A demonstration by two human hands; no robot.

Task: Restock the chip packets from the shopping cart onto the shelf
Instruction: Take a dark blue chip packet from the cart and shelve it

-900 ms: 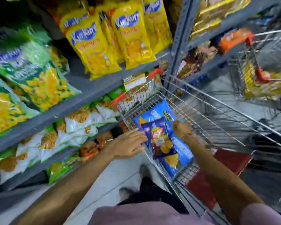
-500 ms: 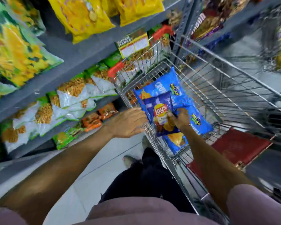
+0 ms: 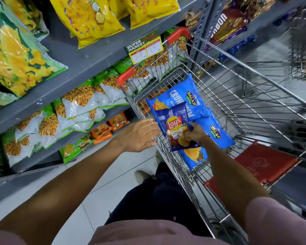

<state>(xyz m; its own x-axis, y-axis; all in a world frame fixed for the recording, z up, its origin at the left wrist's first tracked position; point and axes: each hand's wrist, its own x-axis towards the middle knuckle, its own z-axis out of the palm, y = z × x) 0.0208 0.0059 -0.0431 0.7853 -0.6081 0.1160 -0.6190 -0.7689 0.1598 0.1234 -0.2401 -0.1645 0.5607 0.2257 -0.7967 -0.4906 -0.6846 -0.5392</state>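
Observation:
A dark blue Lay's chip packet stands tilted inside the wire shopping cart. My right hand is closed on its lower right edge. Under it lie two light blue Balaji packets, one at the cart's far end and one nearer me. My left hand hovers with fingers spread at the cart's left rim, just beside the Lay's packet; whether it touches the packet I cannot tell. The grey shelf runs along the left.
Yellow packets and green packets fill the upper shelves. White-and-green snack bags and orange packs sit lower. A price tag hangs over the cart's front. A second cart stands at the far right.
My right hand has taken hold of the Lay's packet and raised it off the Balaji packets. My left hand stayed beside the cart rim. The view tilted downward.

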